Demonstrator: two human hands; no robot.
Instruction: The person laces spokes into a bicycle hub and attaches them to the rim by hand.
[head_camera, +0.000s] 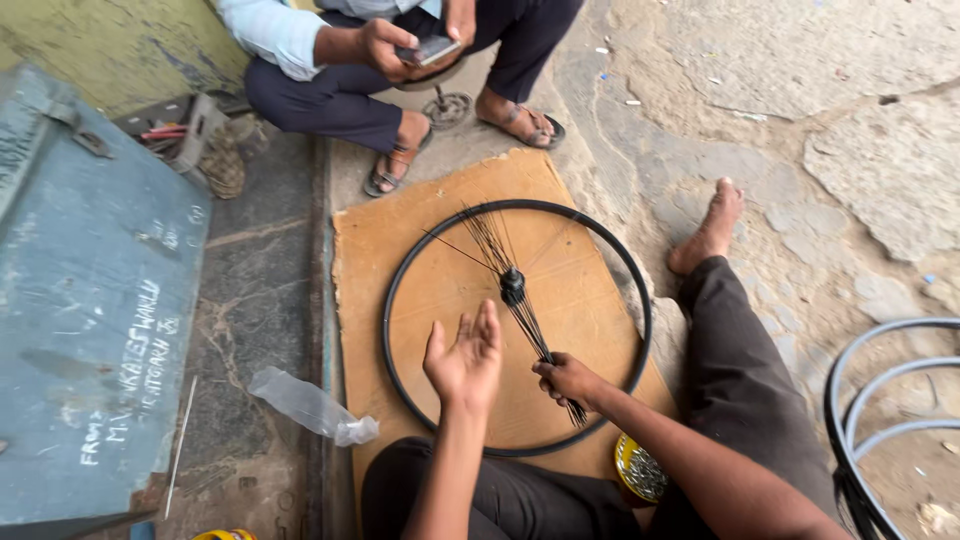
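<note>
Spokes: a bundle of thin black spokes (512, 300) stands near the middle of the frame, threaded through a small dark hub (513, 286); the tips fan out toward the upper part of the rim, the lower ends gather in my fist.
Right hand: my right hand (566, 378) is closed tight around the lower end of the bundle, just right of centre, low in the frame.
Left hand: my left hand (466, 355) is wide open, palm up, fingers spread, holding nothing; it hovers just left of the spokes, not touching them.
Rim: a black wheel rim (400, 275) lies flat around both hands and the bundle.
Cardboard: a brown cardboard sheet (365, 250) lies on the ground under the rim.
Tin: a small round yellow tin (640, 468) of little metal bits sits at the lower right edge of the rim, beside my arm.
Bag: a crumpled clear plastic bag (310, 406) lies at the cardboard's lower left edge.
Box: a worn blue-grey metal box (90, 300) fills the left of the frame.
More rims: other black rims (850, 420) show at the lower right edge.
Other person: someone sits at the top of the frame, their hand holding a phone (432, 48).
</note>
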